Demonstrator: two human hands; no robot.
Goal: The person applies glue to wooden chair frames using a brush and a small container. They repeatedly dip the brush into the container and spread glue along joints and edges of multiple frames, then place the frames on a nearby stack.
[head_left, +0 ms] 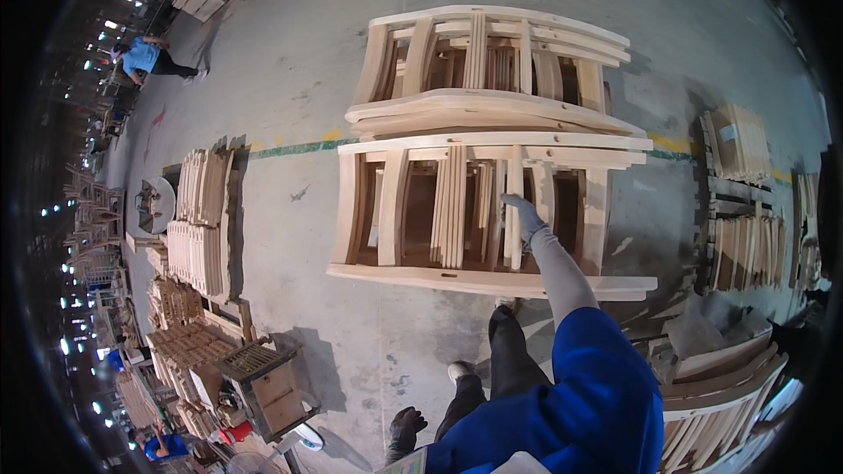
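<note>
Before me on the floor are two stacks of pale wooden frames with curved rails and cross slats, the near stack [492,279] and the far stack [492,105]. My right arm reaches over the near stack. My right hand [529,221], in a light grey glove, is closed around a narrow wooden slat [515,167] in its middle; part of the grip is hidden. Low beside my leg hangs my left hand [407,428] in a dark glove, fingers loosely bent and apart, with nothing visible in it.
Pallets of wooden parts [198,254] stand at left, with a wooden box on a stand [274,399] nearer me. More stacked boards [745,250] and curved frames [724,412] are at right. A person in a light blue shirt [140,57] is at far left.
</note>
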